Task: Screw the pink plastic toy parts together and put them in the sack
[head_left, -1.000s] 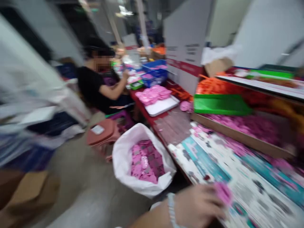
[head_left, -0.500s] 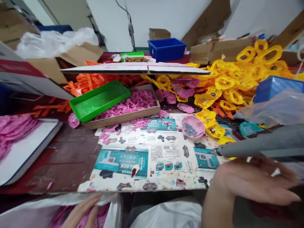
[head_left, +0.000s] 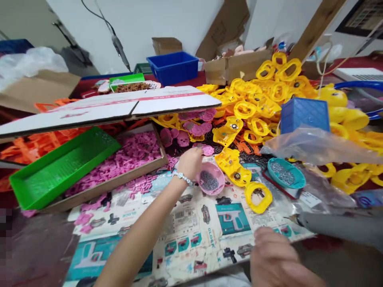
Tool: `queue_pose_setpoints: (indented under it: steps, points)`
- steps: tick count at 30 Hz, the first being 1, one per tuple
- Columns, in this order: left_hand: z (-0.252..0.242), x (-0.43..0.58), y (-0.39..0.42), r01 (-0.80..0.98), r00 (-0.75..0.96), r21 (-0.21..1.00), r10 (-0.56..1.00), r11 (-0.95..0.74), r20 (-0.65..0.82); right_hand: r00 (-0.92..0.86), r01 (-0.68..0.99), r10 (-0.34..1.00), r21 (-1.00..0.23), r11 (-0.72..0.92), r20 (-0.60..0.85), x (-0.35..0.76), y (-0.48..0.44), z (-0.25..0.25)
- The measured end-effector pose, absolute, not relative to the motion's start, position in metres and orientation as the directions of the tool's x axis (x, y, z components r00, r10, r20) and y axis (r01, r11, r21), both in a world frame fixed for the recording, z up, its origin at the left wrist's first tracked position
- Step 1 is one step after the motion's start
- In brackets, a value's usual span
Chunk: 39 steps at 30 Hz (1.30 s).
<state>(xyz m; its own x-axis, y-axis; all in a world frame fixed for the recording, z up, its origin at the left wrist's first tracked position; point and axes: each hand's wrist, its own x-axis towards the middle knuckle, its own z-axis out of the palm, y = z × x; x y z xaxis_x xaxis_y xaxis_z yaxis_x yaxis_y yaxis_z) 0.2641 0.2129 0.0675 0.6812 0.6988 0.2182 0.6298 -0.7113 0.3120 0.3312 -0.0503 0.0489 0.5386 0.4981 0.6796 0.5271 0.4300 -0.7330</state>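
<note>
My left hand [head_left: 189, 162], with a beaded bracelet at its wrist, reaches across the table to the far side of a pink bowl [head_left: 212, 179] of small metal screws. Its fingertips are hidden behind the hand, close to a pink plastic piece [head_left: 207, 150]. Low in the view is my right hand [head_left: 277, 255], blurred, its fingers curled together; what they hold, if anything, is hidden. Just beyond it lies the tip end of a grey electric screwdriver [head_left: 338, 227], apart from the fingers. Yellow plastic shells [head_left: 231, 163] and a yellow ring [head_left: 257, 198] sit beside the bowl.
A cardboard tray of small pink parts [head_left: 136, 153] and a green tray [head_left: 64, 167] stand at left, under a cardboard flap [head_left: 167, 99]. Yellow parts [head_left: 263, 99] pile up behind. A teal bowl of screws [head_left: 285, 172] and a blue basket [head_left: 305, 114] are at right.
My left hand has come up from the bag of pink parts at the front edge to beside the pink bowl. My right hand has dropped lower, its fingers now curled. The view has swung right.
</note>
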Motion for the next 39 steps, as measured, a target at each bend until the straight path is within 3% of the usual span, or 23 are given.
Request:
queue_pose_setpoints:
  steps: [2, 8, 15, 20, 22, 24, 27, 29, 31, 34, 36, 39]
  points:
    - [0.069, 0.261, 0.235, 0.687, 0.626, 0.283, 0.743, -0.669, 0.236, 0.460, 0.557, 0.434, -0.632, 0.538, 0.775, 0.329, -0.031, 0.045]
    - [0.074, 0.284, 0.294, 0.788, 0.485, 0.259, 0.823, -0.558, 0.298, 0.276, 0.526, 0.687, -0.704, 0.477, 0.672, 0.315, -0.005, 0.041]
    - [0.083, 0.310, 0.315, 0.804, 0.429, 0.318, 0.861, -0.502, 0.275, 0.292, 0.498, 0.714, -0.738, 0.455, 0.637, 0.304, -0.012, 0.039]
    - [0.107, 0.241, 0.263, 0.727, 0.463, 0.366, 0.809, -0.580, 0.362, 0.357, 0.445, 0.715, -0.783, 0.435, 0.601, 0.293, -0.011, 0.034]
    - [0.107, 0.192, 0.215, 0.671, 0.489, 0.398, 0.777, -0.626, 0.397, 0.386, 0.391, 0.756, -0.836, 0.385, 0.529, 0.282, -0.004, 0.036]
    - [0.095, 0.142, 0.159, 0.517, 0.520, 0.520, 0.732, -0.680, 0.440, 0.332, 0.301, 0.855, -0.904, 0.304, 0.398, 0.265, 0.005, 0.041]
    - [0.066, 0.079, 0.085, 0.489, 0.422, 0.631, 0.796, -0.603, 0.434, 0.061, 0.202, 0.989, -0.972, 0.119, 0.134, 0.237, 0.016, 0.047]
    - [0.046, 0.053, 0.053, 0.524, 0.250, 0.702, 0.875, -0.483, 0.415, -0.070, 0.228, 0.997, -0.974, 0.002, -0.014, 0.221, 0.020, 0.046]
    - [0.032, 0.039, 0.038, 0.477, 0.023, 0.829, 0.947, -0.292, 0.320, -0.106, 0.232, 0.989, -0.970, -0.079, -0.106, 0.210, 0.021, 0.041]
    - [0.020, 0.033, 0.039, 0.164, -0.107, 0.984, 0.993, 0.069, -0.052, -0.146, 0.157, 0.973, -0.975, -0.157, -0.181, 0.199, 0.020, 0.030]
    - [0.017, 0.031, 0.047, -0.051, -0.047, 0.959, 0.958, 0.280, -0.282, -0.189, 0.218, 0.964, -0.965, -0.143, -0.185, 0.195, 0.024, 0.029]
    - [0.013, 0.024, 0.060, -0.267, 0.014, 0.868, 0.902, 0.419, -0.431, -0.228, 0.420, 0.964, -0.907, -0.030, -0.138, 0.194, 0.042, 0.038]
